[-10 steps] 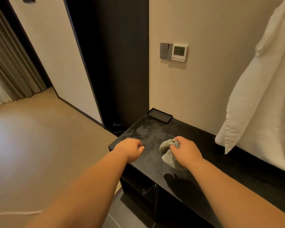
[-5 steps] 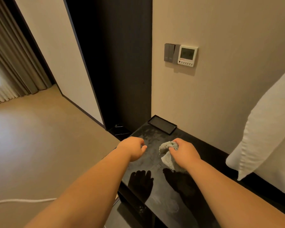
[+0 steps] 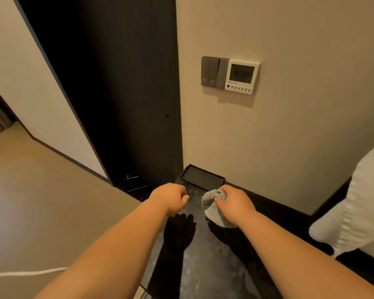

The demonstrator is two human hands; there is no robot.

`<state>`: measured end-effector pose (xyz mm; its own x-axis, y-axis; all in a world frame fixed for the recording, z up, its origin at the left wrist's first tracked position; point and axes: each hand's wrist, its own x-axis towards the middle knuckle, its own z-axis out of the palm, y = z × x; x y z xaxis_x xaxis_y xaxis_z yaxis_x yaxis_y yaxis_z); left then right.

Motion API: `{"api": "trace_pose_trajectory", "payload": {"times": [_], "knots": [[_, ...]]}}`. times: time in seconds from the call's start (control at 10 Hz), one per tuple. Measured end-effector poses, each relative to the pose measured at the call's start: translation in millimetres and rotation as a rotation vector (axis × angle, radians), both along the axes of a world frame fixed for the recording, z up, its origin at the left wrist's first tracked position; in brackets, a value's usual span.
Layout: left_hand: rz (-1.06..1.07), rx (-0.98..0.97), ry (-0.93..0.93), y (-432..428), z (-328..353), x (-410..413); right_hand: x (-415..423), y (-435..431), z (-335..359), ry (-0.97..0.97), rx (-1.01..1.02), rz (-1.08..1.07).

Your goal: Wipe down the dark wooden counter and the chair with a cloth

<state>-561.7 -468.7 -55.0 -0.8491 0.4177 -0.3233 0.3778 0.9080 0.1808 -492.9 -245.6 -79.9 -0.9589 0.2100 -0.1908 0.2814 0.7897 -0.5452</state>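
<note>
Grey cloth (image 3: 215, 207) is bunched and gripped in the right hand (image 3: 235, 203), pressed on the far end of the dark counter (image 3: 205, 266), just near of the shallow black tray (image 3: 202, 177) at the wall. Left hand (image 3: 170, 198) is held just left of the cloth, fingers curled into a loose fist, nothing gripped; smeared streaks are seen on the countertop, chair not seen

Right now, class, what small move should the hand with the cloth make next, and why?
Probably press the grey cloth, bunched in the right hand, down and sweep it toward the person: the dark counter there looks streaky, and the black tray blocks the far corner.
</note>
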Motion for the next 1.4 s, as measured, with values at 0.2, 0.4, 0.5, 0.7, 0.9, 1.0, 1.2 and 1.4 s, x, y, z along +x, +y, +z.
{"api": "trace_pose_trajectory", "payload": {"times": [0.2, 0.4, 0.5, 0.7, 0.9, 1.0, 1.2, 1.4], "knots": [[-0.130, -0.054, -0.045, -11, -21, -93, -70, -14, -21, -0.040, 0.027, -0.091], [-0.239, -0.054, -0.107, 2, -43, -148, -120, -16, -36, -0.068, 0.103, -0.153], [-0.282, -0.045, -0.125, 16, -53, -170, -141, -10, -40, -0.074, 0.126, -0.180], [-0.351, -0.036, -0.126, 38, -67, -203, -180, 2, -59, -0.091, 0.093, -0.214], [-0.358, -0.022, -0.134, 50, -84, -226, -202, 8, -87, -0.090, 0.054, -0.263], [-0.358, -0.017, -0.157, 54, -90, -231, -209, 8, -96, -0.102, 0.036, -0.290], [-0.367, -0.024, -0.165, 53, -94, -234, -207, 10, -106, -0.200, 0.082, -0.242], [-0.362, -0.011, -0.125, 54, -89, -233, -191, 11, -96, -0.157, 0.131, -0.236]]}}
